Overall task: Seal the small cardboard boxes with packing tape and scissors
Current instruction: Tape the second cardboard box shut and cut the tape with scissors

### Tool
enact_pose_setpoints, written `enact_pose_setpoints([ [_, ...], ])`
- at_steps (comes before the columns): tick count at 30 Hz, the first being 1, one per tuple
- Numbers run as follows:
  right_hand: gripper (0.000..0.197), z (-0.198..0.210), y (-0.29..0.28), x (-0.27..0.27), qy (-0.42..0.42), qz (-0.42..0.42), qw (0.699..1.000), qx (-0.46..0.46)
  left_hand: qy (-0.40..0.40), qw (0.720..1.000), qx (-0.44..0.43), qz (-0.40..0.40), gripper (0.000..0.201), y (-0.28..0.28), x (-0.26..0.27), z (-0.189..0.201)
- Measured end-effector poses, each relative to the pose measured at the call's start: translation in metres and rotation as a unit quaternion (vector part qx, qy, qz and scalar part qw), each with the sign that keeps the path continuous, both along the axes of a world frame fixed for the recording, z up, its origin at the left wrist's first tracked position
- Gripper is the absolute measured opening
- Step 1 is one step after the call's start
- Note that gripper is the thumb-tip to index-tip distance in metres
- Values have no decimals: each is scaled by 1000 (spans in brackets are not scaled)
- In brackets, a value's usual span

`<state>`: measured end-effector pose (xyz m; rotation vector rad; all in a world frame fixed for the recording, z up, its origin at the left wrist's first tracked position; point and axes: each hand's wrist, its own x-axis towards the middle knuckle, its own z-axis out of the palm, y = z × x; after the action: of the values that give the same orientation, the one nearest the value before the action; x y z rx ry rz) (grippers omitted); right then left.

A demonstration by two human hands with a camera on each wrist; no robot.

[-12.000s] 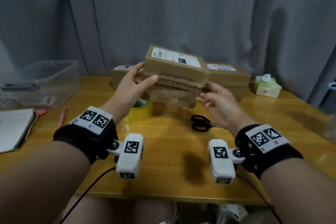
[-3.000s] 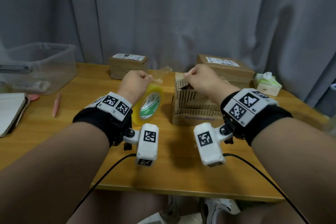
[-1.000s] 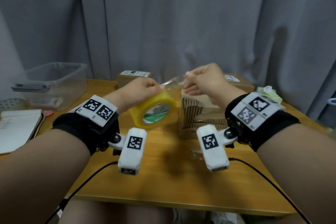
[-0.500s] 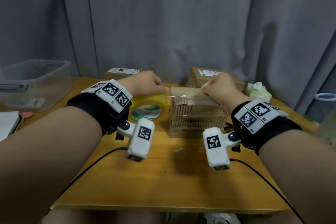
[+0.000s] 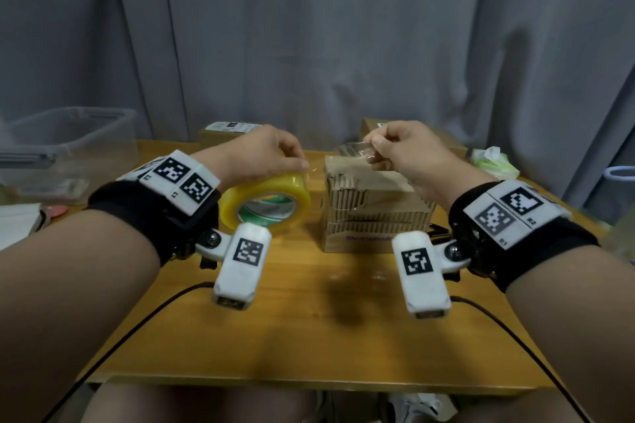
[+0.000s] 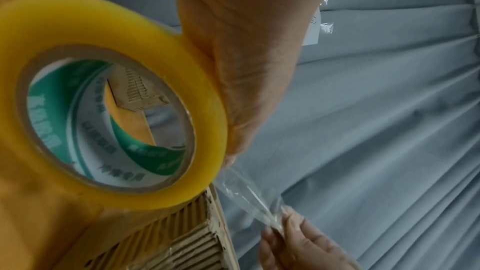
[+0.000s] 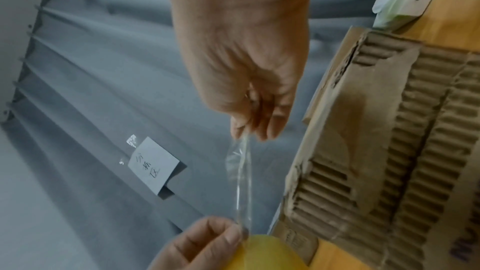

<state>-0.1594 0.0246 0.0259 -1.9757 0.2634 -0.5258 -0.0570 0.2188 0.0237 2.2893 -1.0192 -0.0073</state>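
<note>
My left hand point(image 5: 271, 158) grips the yellow roll of packing tape point(image 5: 266, 204) from above, holding it just left of a torn cardboard box point(image 5: 371, 213) on the table. A clear strip of tape point(image 6: 246, 194) runs from the roll to my right hand point(image 5: 388, 151), which pinches its free end above the box's top. In the right wrist view the tape strip point(image 7: 240, 174) hangs between my right fingers point(image 7: 249, 124) and the roll point(image 7: 270, 254). The scissors' black handle point(image 5: 438, 230) peeks out at the box's right, behind my right wrist.
Two more cardboard boxes point(image 5: 230, 134) point(image 5: 381, 125) stand at the back by the grey curtain. A clear plastic bin point(image 5: 65, 148) sits far left, a tissue pack point(image 5: 491, 161) at the right. A notebook point(image 5: 17, 227) lies at the left edge.
My right hand has lifted the tape end higher above the box, and the strip between roll and hand is stretched. The left hand still holds the roll beside the box.
</note>
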Motion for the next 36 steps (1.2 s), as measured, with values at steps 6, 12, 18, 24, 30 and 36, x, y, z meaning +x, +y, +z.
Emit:
enact_pose_setpoints([
  [6,35,13,8,-5,59,32,997,31,-47,999,-11,22,10,5,-4,5],
  [12,21,11,16,0,36,42,994,-93,-93,996,7,5,12,1,-8,7],
  [18,4,16,33,2,11,50,983,175,-87,996,-24,23,11,-4,-8,3],
  [24,12,16,43,11,-32,-1,976,214,27,995,-70,62,41,0,-9,-3],
  [30,13,14,41,15,-26,-45,988,145,140,986,-84,37,23,9,-15,-3],
  [36,19,3,39,9,-66,-39,996,48,94,994,-48,34,35,13,-9,-14],
])
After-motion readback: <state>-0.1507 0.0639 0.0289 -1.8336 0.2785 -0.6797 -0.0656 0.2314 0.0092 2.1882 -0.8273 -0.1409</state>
